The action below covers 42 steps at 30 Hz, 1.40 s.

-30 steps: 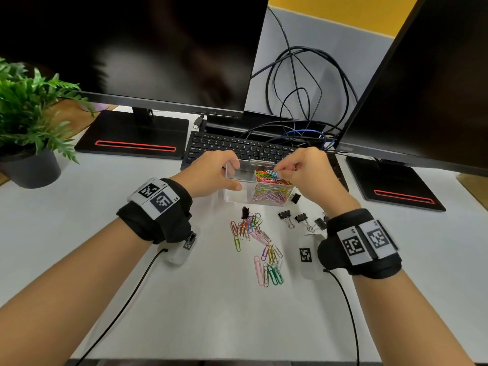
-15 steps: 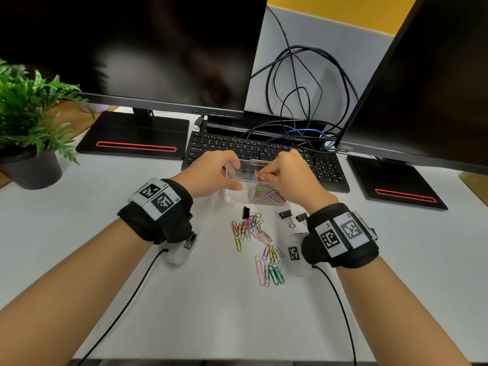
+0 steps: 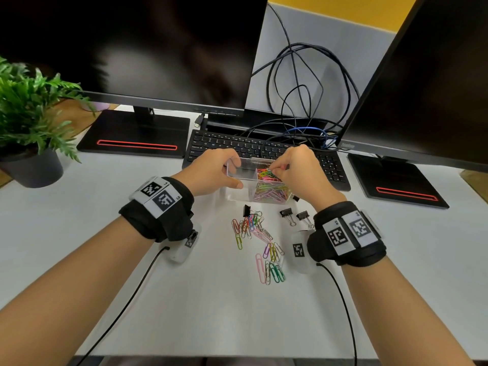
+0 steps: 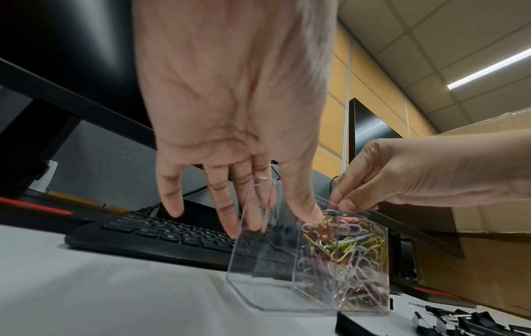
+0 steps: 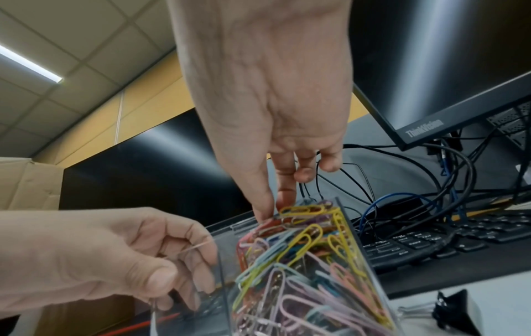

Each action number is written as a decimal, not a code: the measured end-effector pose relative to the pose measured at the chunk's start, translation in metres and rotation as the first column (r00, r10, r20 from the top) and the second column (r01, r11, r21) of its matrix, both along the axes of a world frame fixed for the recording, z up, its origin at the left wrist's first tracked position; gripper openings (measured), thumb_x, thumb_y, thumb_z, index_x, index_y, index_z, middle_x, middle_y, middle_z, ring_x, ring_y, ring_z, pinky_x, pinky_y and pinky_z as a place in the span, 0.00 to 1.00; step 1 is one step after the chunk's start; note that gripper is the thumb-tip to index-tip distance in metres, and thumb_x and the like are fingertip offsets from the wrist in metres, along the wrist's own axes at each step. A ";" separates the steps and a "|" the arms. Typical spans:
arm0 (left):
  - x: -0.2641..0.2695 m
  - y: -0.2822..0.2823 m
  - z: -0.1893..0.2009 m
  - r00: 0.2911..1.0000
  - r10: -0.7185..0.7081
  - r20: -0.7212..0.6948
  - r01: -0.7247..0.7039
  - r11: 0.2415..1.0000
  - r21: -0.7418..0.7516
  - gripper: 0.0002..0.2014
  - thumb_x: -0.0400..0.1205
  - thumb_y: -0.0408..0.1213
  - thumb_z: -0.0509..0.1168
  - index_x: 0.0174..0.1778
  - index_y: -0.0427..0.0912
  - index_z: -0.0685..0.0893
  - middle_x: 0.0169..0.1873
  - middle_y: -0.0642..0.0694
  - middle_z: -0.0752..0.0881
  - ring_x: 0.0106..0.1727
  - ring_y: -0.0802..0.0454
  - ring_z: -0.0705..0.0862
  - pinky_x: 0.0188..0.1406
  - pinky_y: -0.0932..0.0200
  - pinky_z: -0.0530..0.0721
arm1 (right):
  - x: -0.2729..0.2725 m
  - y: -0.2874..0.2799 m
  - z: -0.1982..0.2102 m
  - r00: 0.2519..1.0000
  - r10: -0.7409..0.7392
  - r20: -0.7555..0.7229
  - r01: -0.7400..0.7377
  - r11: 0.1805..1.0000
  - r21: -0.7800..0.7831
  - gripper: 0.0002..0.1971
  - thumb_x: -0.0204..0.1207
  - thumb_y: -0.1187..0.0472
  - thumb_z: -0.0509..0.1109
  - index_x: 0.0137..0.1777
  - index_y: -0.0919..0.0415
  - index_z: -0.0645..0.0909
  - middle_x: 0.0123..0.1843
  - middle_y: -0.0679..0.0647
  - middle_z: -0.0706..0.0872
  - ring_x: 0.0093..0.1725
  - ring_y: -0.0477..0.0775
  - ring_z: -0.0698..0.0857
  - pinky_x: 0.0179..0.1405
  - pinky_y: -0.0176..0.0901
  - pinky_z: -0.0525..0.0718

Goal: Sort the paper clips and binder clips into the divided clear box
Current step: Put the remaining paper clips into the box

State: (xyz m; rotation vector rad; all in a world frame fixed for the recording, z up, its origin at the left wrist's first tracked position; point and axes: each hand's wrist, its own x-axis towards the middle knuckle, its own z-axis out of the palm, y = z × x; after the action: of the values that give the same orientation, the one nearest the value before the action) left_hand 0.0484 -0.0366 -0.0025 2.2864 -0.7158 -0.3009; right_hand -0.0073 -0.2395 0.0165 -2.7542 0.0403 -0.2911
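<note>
Two hands working at the divided clear box (image 3: 239,178) on the white desk (image 3: 211,299). Left hand (image 3: 211,173) steadying the box, fingers (image 4: 227,218) curled round its left wall. Right hand (image 3: 295,170) pinching paper clips (image 5: 301,211) between thumb and forefinger over the heaped right compartment; left compartment apparently empty. Depositing step seemingly underway. Next likely: releasing, then reaching for the loose paper clips (image 3: 253,228) or binder clips (image 3: 286,213) lying near the box.

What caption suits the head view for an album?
Left hand steadies the clear box while right hand drops paper clips in.
</note>
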 end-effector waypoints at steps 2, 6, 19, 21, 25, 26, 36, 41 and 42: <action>0.000 0.000 0.000 1.000 -0.001 0.002 0.001 1.000 0.000 0.21 0.73 0.43 0.78 0.60 0.46 0.81 0.49 0.50 0.85 0.52 0.45 0.84 0.57 0.45 0.84 | -0.001 0.002 0.000 1.000 0.002 -0.024 -0.002 1.000 0.013 0.07 0.72 0.70 0.68 0.39 0.68 0.88 0.38 0.61 0.90 0.49 0.60 0.82 0.50 0.57 0.85; 0.000 0.000 0.000 1.000 -0.002 0.004 0.002 1.000 0.005 0.21 0.73 0.43 0.78 0.60 0.46 0.81 0.50 0.50 0.85 0.52 0.45 0.84 0.57 0.45 0.84 | -0.015 0.004 0.016 0.999 -0.032 0.014 0.030 0.988 0.148 0.06 0.76 0.65 0.72 0.47 0.64 0.91 0.45 0.58 0.89 0.48 0.51 0.84 0.51 0.43 0.82; -0.001 -0.001 0.003 1.000 -0.004 0.023 0.004 1.000 0.013 0.22 0.74 0.43 0.78 0.61 0.43 0.81 0.52 0.47 0.86 0.50 0.49 0.82 0.43 0.61 0.78 | -0.092 0.022 0.010 0.749 -0.031 -0.662 0.023 1.000 -0.021 0.23 0.59 0.51 0.86 0.44 0.62 0.79 0.36 0.58 0.86 0.28 0.54 0.86 0.23 0.40 0.84; -0.001 -0.001 0.003 1.000 0.000 0.024 -0.001 1.000 0.020 0.22 0.74 0.43 0.78 0.61 0.44 0.81 0.51 0.48 0.85 0.50 0.49 0.82 0.43 0.61 0.77 | -0.097 0.027 0.005 0.672 -0.043 -0.739 0.030 0.999 -0.031 0.27 0.56 0.49 0.87 0.42 0.59 0.74 0.38 0.58 0.83 0.28 0.56 0.86 0.24 0.42 0.86; -0.001 -0.001 0.003 1.000 0.006 0.021 -0.006 1.000 0.027 0.22 0.74 0.44 0.78 0.61 0.45 0.81 0.52 0.48 0.85 0.50 0.50 0.82 0.41 0.62 0.77 | -0.096 0.037 0.000 0.673 -0.023 -0.739 0.017 1.000 -0.016 0.25 0.59 0.57 0.87 0.39 0.59 0.70 0.37 0.57 0.78 0.27 0.57 0.83 0.28 0.49 0.89; -0.001 -0.001 0.003 1.000 0.006 0.021 -0.006 1.000 0.030 0.22 0.74 0.44 0.77 0.62 0.44 0.81 0.52 0.48 0.85 0.50 0.49 0.82 0.42 0.61 0.77 | -0.094 0.039 0.000 0.677 -0.018 -0.736 0.029 1.000 0.002 0.23 0.60 0.60 0.86 0.39 0.59 0.70 0.37 0.58 0.78 0.28 0.58 0.83 0.29 0.50 0.90; -0.002 -0.001 0.004 1.000 0.015 0.017 -0.016 0.999 0.036 0.22 0.74 0.43 0.77 0.62 0.44 0.81 0.52 0.48 0.85 0.51 0.48 0.83 0.49 0.56 0.80 | -0.067 0.035 -0.002 0.852 -0.006 -0.524 0.049 0.996 0.069 0.09 0.71 0.69 0.77 0.49 0.71 0.83 0.37 0.63 0.87 0.30 0.58 0.89 0.34 0.47 0.90; -0.002 -0.002 0.004 1.000 0.014 0.022 -0.014 1.000 0.025 0.22 0.73 0.43 0.78 0.61 0.44 0.81 0.51 0.47 0.85 0.50 0.48 0.82 0.48 0.57 0.79 | -0.065 0.038 -0.007 0.829 0.010 -0.559 -0.040 0.998 -0.042 0.23 0.70 0.59 0.79 0.63 0.67 0.80 0.53 0.60 0.84 0.46 0.59 0.84 0.39 0.45 0.82; -0.003 -0.001 0.003 1.000 0.015 0.023 -0.015 1.000 0.022 0.22 0.73 0.43 0.78 0.61 0.44 0.81 0.51 0.47 0.85 0.50 0.47 0.82 0.48 0.57 0.79 | -0.065 0.039 -0.009 0.829 0.036 -0.558 -0.075 0.996 -0.046 0.22 0.71 0.61 0.78 0.64 0.66 0.80 0.53 0.58 0.83 0.48 0.58 0.82 0.39 0.42 0.79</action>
State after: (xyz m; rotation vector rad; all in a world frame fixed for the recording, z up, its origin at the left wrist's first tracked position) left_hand 0.0459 -0.0380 0.0009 2.3187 -0.7095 -0.2780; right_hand -0.0721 -0.2007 0.0074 -2.7986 0.1030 0.5496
